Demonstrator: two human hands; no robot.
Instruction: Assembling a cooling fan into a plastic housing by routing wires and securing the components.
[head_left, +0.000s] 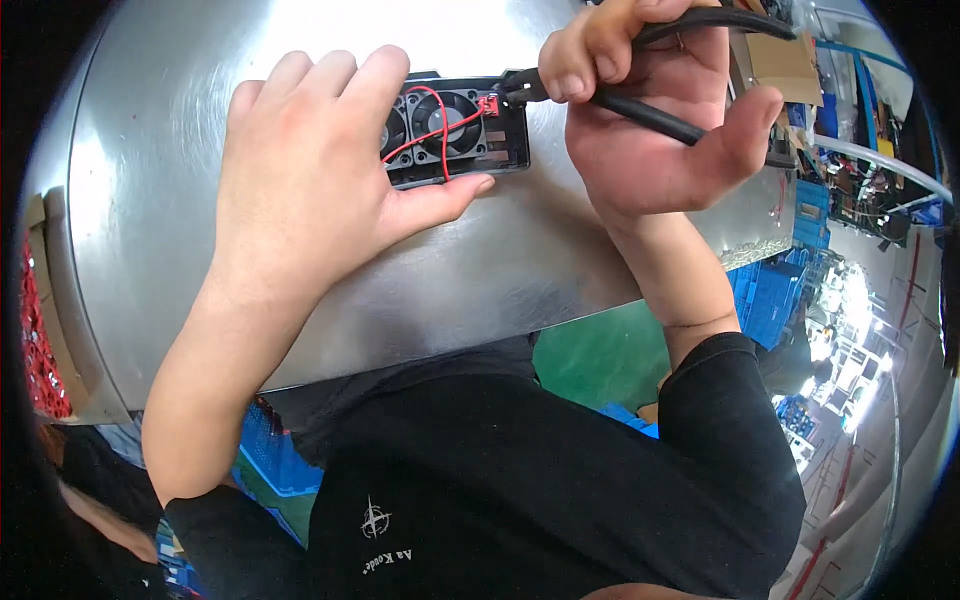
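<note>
The black casing (pixel 517 148) lies on the shiny metal surface (pixel 450 285), its left end under the left hand (pixel 300 150) — fingers across it, thumb along its near edge. Inside the casing sit fans (pixel 462 112), crossed by red wires (pixel 445 152) reaching a red connector (pixel 488 106). Right of the casing, the right hand (pixel 635 165) grips black-handled pliers (pixel 650 118) — their tip at its far right corner.

A metal workbench (pixel 450 300), blue crates (pixel 776 302) and green floor (pixel 602 352) suggest a workshop.
</note>
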